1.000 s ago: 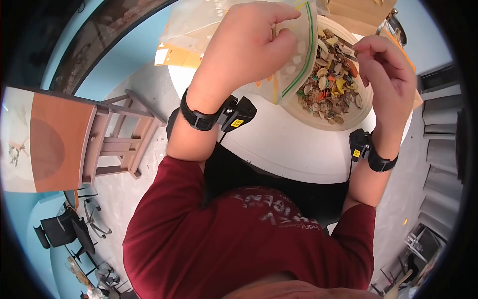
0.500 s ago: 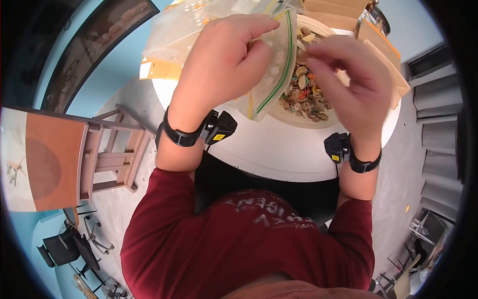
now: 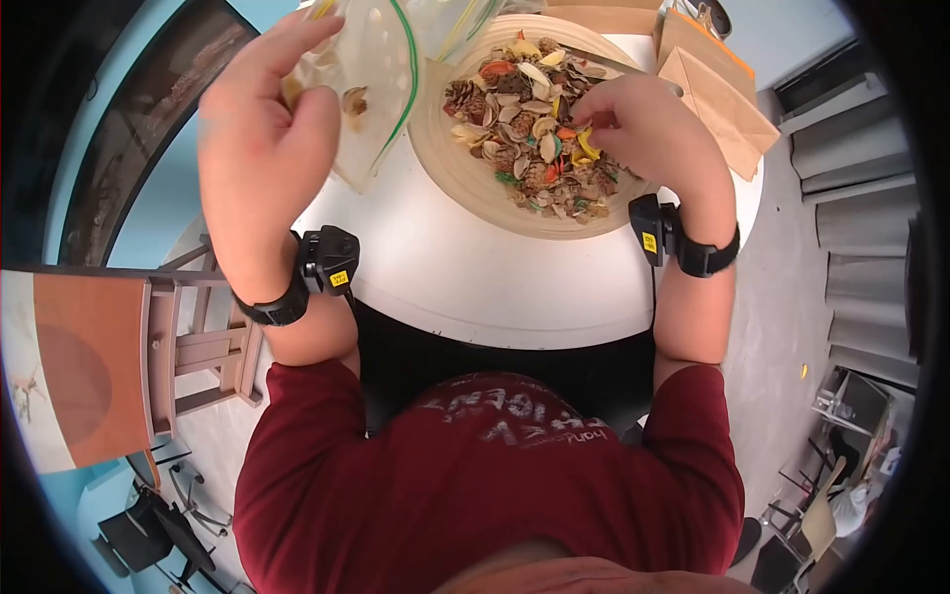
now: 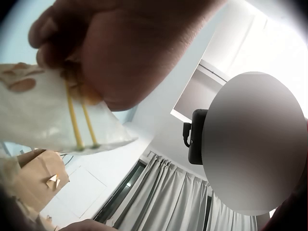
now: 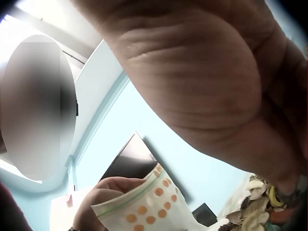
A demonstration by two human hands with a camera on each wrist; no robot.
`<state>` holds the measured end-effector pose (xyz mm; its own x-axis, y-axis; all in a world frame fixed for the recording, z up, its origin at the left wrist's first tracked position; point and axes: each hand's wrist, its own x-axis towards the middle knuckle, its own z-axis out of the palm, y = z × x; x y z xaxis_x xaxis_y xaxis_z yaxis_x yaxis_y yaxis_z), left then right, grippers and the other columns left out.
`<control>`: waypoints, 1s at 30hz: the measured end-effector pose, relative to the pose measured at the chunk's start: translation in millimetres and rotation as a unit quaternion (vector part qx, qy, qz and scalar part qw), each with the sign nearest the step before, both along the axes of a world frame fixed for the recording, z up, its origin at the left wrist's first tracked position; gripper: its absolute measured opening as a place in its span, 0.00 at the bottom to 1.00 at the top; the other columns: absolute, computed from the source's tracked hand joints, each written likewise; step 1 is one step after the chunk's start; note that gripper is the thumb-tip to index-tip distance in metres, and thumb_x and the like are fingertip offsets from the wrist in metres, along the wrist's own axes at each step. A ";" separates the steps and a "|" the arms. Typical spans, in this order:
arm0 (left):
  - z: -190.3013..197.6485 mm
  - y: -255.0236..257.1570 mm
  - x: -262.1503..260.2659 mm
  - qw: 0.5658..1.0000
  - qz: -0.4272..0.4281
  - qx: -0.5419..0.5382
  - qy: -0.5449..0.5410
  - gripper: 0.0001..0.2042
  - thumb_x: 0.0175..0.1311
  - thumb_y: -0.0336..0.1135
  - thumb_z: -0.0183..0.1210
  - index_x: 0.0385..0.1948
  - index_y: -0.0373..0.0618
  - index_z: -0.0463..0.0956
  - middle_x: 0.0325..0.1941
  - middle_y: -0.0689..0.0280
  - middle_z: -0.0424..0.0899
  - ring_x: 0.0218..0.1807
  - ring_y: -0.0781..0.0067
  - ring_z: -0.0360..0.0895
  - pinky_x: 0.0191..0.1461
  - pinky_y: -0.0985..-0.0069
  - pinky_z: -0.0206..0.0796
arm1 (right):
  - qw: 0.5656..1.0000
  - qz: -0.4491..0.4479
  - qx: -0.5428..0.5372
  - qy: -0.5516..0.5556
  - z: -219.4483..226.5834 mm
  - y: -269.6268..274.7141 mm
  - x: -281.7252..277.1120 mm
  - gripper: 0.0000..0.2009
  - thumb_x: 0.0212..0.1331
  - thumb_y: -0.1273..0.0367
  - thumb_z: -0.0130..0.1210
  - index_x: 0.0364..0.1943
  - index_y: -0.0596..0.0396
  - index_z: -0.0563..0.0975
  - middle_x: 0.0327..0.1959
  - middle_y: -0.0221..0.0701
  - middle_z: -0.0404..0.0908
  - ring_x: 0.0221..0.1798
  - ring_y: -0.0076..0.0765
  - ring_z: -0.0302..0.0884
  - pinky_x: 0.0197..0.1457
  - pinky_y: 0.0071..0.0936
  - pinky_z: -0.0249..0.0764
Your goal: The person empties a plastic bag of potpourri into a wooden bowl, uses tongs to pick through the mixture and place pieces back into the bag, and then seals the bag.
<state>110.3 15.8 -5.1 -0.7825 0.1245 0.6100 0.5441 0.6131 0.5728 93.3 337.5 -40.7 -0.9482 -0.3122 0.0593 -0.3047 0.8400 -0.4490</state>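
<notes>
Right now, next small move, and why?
Probably pinch one piece of the dried mix with the right hand: its fingertips are at the mix, while the left hand holds the zip bag beside the bowl.

Table (image 3: 475,267): white, and look, the near edge curves!
Tray (image 3: 435,168): round, pale, there on the far side.
Paper bag (image 3: 727,114): brown, far right!

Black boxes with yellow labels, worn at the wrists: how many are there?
2. One box sits by the left hand, which holds the zip bag; the other box sits by the right hand, over the bowl.
</notes>
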 end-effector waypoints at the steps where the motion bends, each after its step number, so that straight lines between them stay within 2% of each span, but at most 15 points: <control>1: 0.3 -2.6 -1.6 0.999 0.020 -0.026 0.035 0.23 0.58 0.16 0.50 0.56 0.35 0.84 0.53 0.60 0.88 0.37 0.87 0.74 0.42 0.84 0.68 | 1.000 0.018 0.001 -0.015 -5.5 0.6 -5.7 0.10 0.54 0.77 0.64 0.41 0.59 0.87 0.30 0.35 0.85 0.32 0.33 0.82 0.38 0.30 0.78; 2: -0.2 -2.4 -4.3 0.996 0.031 -0.009 0.079 0.17 0.54 0.23 0.55 0.44 0.38 0.87 0.38 0.53 0.89 0.26 0.70 0.79 0.34 0.74 0.71 | 0.999 0.036 0.002 -0.031 -8.2 1.0 -8.4 0.10 0.53 0.77 0.64 0.40 0.58 0.86 0.30 0.35 0.85 0.32 0.34 0.83 0.38 0.31 0.78; 5: 8.3 7.7 5.8 0.994 0.082 -0.040 0.053 0.16 0.53 0.23 0.55 0.42 0.38 0.87 0.36 0.53 0.89 0.25 0.67 0.80 0.34 0.74 0.72 | 0.998 0.026 0.019 -0.046 -9.0 -4.8 -6.5 0.08 0.51 0.76 0.65 0.37 0.59 0.85 0.30 0.37 0.85 0.34 0.37 0.83 0.39 0.33 0.78; 8: 7.1 13.7 5.2 0.992 0.081 -0.079 0.046 0.15 0.53 0.22 0.54 0.40 0.37 0.87 0.36 0.53 0.89 0.27 0.61 0.82 0.36 0.72 0.74 | 0.999 0.022 0.034 -0.037 -16.2 -7.7 -8.5 0.08 0.51 0.75 0.66 0.36 0.60 0.85 0.29 0.37 0.85 0.34 0.38 0.83 0.39 0.34 0.78; 11: -1.3 19.0 -0.5 0.995 0.040 -0.079 0.056 0.13 0.53 0.22 0.54 0.37 0.36 0.86 0.36 0.53 0.89 0.29 0.54 0.84 0.38 0.68 0.76 | 0.999 0.014 0.041 -0.024 -17.3 -9.8 -8.4 0.05 0.49 0.75 0.65 0.31 0.55 0.85 0.30 0.39 0.86 0.36 0.47 0.84 0.39 0.39 0.78; 12: -1.9 21.9 -0.7 0.994 0.032 -0.087 0.053 0.12 0.53 0.21 0.54 0.36 0.34 0.86 0.37 0.51 0.89 0.32 0.50 0.85 0.41 0.66 0.78 | 0.999 0.008 0.044 -0.022 -15.7 -10.0 -8.0 0.04 0.49 0.74 0.65 0.31 0.55 0.84 0.30 0.39 0.86 0.36 0.47 0.84 0.39 0.40 0.78; 14: -6.5 25.9 -1.5 0.997 0.008 -0.066 0.042 0.12 0.53 0.21 0.54 0.36 0.34 0.86 0.37 0.50 0.89 0.34 0.49 0.85 0.42 0.65 0.78 | 0.999 -0.004 0.051 -0.017 -10.3 -10.7 -6.7 0.04 0.50 0.74 0.65 0.30 0.56 0.83 0.30 0.39 0.85 0.36 0.48 0.84 0.39 0.40 0.78; 17: -11.6 29.8 -3.8 0.997 -0.025 -0.060 0.039 0.12 0.52 0.21 0.55 0.36 0.34 0.86 0.37 0.49 0.88 0.36 0.47 0.85 0.43 0.62 0.78 | 0.999 -0.024 -0.029 0.021 0.3 -7.9 -3.9 0.05 0.49 0.74 0.65 0.30 0.57 0.81 0.27 0.38 0.84 0.33 0.43 0.83 0.37 0.38 0.78; 20: -12.2 35.1 -5.9 0.994 -0.051 -0.082 0.045 0.12 0.52 0.21 0.55 0.36 0.33 0.86 0.36 0.49 0.87 0.36 0.46 0.84 0.43 0.60 0.78 | 0.992 -0.015 -0.124 0.031 7.7 -7.2 -3.9 0.06 0.54 0.78 0.65 0.33 0.58 0.80 0.27 0.24 0.79 0.32 0.19 0.78 0.36 0.22 0.75; 21: -12.2 37.1 -6.2 0.993 -0.059 -0.092 0.048 0.12 0.52 0.21 0.55 0.36 0.33 0.86 0.35 0.49 0.87 0.36 0.45 0.84 0.44 0.59 0.78 | 0.982 -0.009 -0.183 0.034 6.9 -8.3 -3.8 0.06 0.55 0.77 0.66 0.34 0.58 0.80 0.26 0.24 0.79 0.31 0.18 0.77 0.35 0.21 0.74; 24: -14.4 42.3 -5.1 0.990 -0.061 -0.118 0.038 0.14 0.54 0.19 0.54 0.41 0.33 0.86 0.42 0.49 0.89 0.28 0.63 0.83 0.34 0.72 0.73 | 0.941 0.017 -0.335 0.051 5.2 -12.6 -2.5 0.06 0.57 0.77 0.67 0.35 0.58 0.80 0.26 0.21 0.78 0.30 0.15 0.74 0.34 0.18 0.72; 27: -13.1 46.9 -3.3 0.991 -0.063 -0.118 0.017 0.15 0.54 0.19 0.54 0.41 0.34 0.86 0.42 0.49 0.89 0.30 0.61 0.83 0.35 0.71 0.73 | 0.898 0.054 -0.428 0.083 10.0 -19.3 5.7 0.05 0.59 0.78 0.65 0.37 0.57 0.81 0.28 0.17 0.77 0.31 0.11 0.72 0.34 0.15 0.70; 30: -11.5 51.2 -3.3 0.992 -0.064 -0.103 0.025 0.11 0.52 0.22 0.55 0.35 0.33 0.85 0.33 0.50 0.85 0.36 0.44 0.82 0.43 0.58 0.76 | 0.869 0.085 -0.472 0.127 17.0 -29.6 19.8 0.06 0.59 0.79 0.65 0.39 0.57 0.82 0.28 0.17 0.78 0.31 0.12 0.73 0.35 0.15 0.70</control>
